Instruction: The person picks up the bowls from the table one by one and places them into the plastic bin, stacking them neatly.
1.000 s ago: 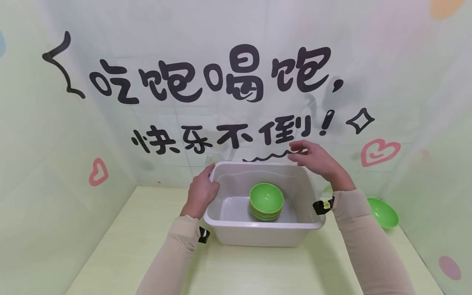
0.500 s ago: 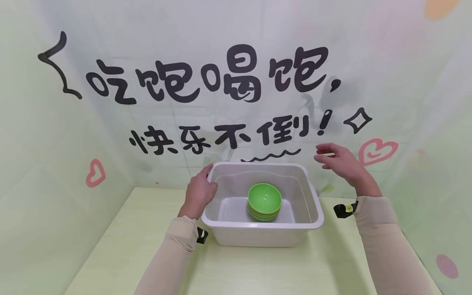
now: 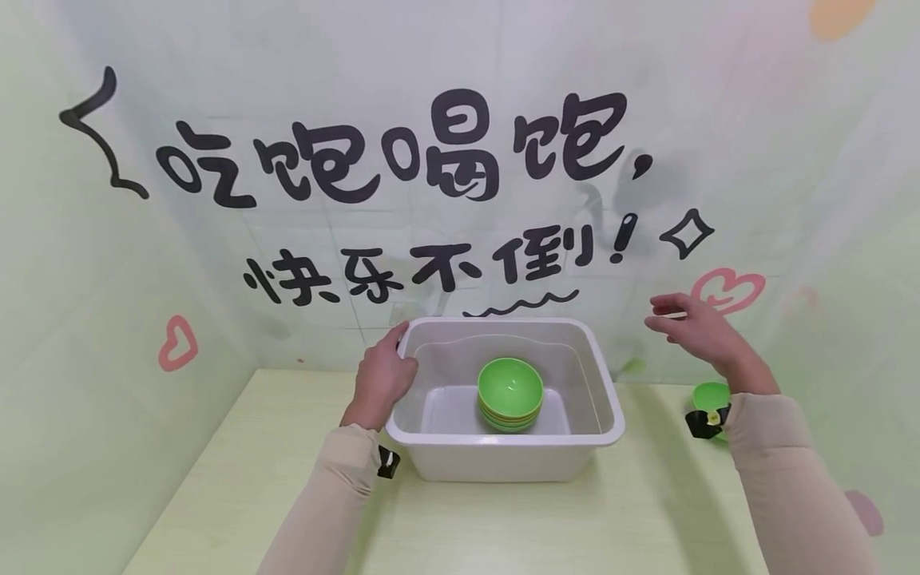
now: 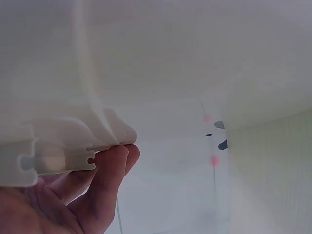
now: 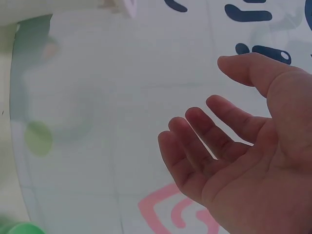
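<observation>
A white plastic tub [image 3: 496, 461] stands on the table, with a stack of green bowls [image 3: 510, 388] inside, a little right of its middle. My left hand [image 3: 382, 379] grips the tub's left rim, thumb on top. The left wrist view shows its fingers [image 4: 108, 183] curled up under that rim. Out in the air to the right of the tub, my right hand [image 3: 700, 331] holds nothing; its fingers are loosely bent and spread in the right wrist view. Another green bowl [image 3: 710, 394] lies on the table at the right, partly hidden by the right wrist's camera.
The pale wooden table [image 3: 237, 479] meets a printed wall sheet [image 3: 323, 64] behind the tub, bearing large black characters. More sheeting closes in the left and right sides. A black camera [image 3: 707, 422] sits on the right wrist.
My right hand has moved away from above the tub's back right corner, out to the right and slightly lower. The left hand keeps its grip on the rim. The view has shifted slightly.
</observation>
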{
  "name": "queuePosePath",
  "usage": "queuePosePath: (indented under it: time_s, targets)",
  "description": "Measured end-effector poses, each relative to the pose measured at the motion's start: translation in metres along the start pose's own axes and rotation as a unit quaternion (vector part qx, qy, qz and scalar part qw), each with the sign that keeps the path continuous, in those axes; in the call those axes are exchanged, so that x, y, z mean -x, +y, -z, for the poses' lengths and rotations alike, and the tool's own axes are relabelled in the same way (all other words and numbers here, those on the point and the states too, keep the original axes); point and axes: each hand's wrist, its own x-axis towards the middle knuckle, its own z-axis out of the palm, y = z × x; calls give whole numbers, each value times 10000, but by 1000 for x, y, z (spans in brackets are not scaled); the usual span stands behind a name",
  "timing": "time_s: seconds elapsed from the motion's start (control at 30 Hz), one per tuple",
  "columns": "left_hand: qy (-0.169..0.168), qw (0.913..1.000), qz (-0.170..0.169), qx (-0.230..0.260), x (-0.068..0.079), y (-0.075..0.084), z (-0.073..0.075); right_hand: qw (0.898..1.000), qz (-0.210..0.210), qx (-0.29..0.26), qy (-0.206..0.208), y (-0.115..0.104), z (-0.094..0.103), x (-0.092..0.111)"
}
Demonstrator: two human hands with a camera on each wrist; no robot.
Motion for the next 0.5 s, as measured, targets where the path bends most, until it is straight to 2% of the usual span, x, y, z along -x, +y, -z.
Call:
queuePosePath:
  time_s: [0.5]
  targets:
    - [-47,9999,11,112,1,1,1,9998,-28,63,167,28,8,16]
